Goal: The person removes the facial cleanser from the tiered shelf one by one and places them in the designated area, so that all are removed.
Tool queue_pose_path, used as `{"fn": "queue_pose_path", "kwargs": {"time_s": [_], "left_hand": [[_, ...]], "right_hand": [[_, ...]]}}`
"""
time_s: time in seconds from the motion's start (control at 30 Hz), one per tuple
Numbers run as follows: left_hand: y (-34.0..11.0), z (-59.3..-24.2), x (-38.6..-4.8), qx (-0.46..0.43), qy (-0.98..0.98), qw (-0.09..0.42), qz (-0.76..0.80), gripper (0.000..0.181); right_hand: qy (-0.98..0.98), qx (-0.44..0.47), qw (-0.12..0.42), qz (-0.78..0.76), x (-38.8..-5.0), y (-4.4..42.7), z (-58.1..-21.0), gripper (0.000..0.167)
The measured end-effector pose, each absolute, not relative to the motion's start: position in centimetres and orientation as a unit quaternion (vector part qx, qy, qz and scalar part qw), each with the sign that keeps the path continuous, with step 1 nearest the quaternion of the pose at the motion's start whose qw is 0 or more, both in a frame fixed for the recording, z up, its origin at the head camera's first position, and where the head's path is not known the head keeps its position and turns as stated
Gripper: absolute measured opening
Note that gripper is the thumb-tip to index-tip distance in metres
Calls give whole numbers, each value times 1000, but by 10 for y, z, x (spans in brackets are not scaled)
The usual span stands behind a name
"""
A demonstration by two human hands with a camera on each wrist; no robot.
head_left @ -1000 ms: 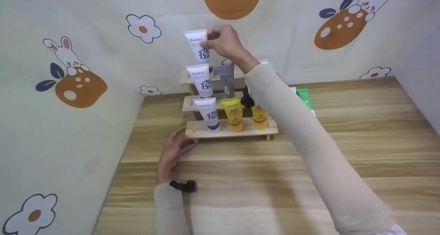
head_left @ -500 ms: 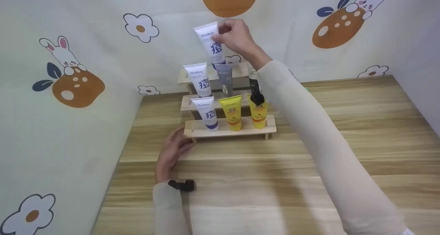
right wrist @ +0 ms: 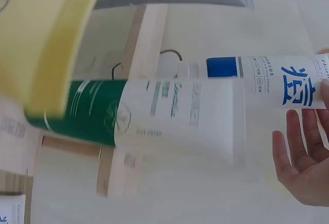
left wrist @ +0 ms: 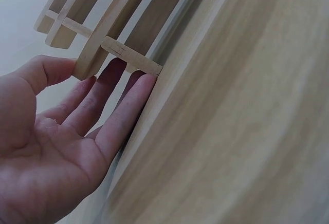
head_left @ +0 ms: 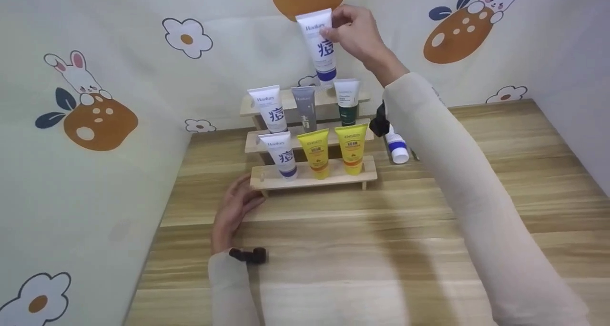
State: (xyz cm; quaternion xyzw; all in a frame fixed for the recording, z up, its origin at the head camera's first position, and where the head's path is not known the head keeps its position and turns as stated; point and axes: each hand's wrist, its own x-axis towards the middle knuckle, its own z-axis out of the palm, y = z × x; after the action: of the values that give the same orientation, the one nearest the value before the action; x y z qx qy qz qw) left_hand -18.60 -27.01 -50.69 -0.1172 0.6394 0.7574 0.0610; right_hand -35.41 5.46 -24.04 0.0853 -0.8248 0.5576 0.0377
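My right hand (head_left: 360,35) pinches a white squeeze tube (head_left: 316,42) with a blue band between thumb and fingers. Cap down, the tube hangs above the top tier of a three-tier wooden rack (head_left: 310,182). My left hand (head_left: 232,211) holds the left end of the bottom tier; in the left wrist view its thumb touches the plank end (left wrist: 85,67) and its fingers reach under to the leg. On the middle tier stand a white tube (head_left: 268,107), a grey tube (head_left: 305,107) and a white-and-green tube (head_left: 347,102). The bottom tier carries a white tube (head_left: 280,153) and two yellow tubes (head_left: 314,152).
To the right of the rack, a white tube with a blue band (head_left: 396,145) lies on the wooden table (head_left: 314,249), partly hidden by my right sleeve (head_left: 457,173). A patterned wall covering (head_left: 238,64) rises close behind the rack.
My right hand has moved up and to the right with the white tube, from the top tier's left end to above its middle. The left hand has stayed at the rack.
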Motion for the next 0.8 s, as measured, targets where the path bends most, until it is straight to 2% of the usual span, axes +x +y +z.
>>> {"fn": "queue_pose_path", "kwargs": {"time_s": [0.23,0.8], "left_hand": [[-269,-506,-187,-131,641,58,754,45],[-270,-506,-187,-123,640,67,756,50]], "right_hand": [[-812,84,58,574,-351,89,-238,34],[-784,15,50,618,-354,160,-245,35]]}}
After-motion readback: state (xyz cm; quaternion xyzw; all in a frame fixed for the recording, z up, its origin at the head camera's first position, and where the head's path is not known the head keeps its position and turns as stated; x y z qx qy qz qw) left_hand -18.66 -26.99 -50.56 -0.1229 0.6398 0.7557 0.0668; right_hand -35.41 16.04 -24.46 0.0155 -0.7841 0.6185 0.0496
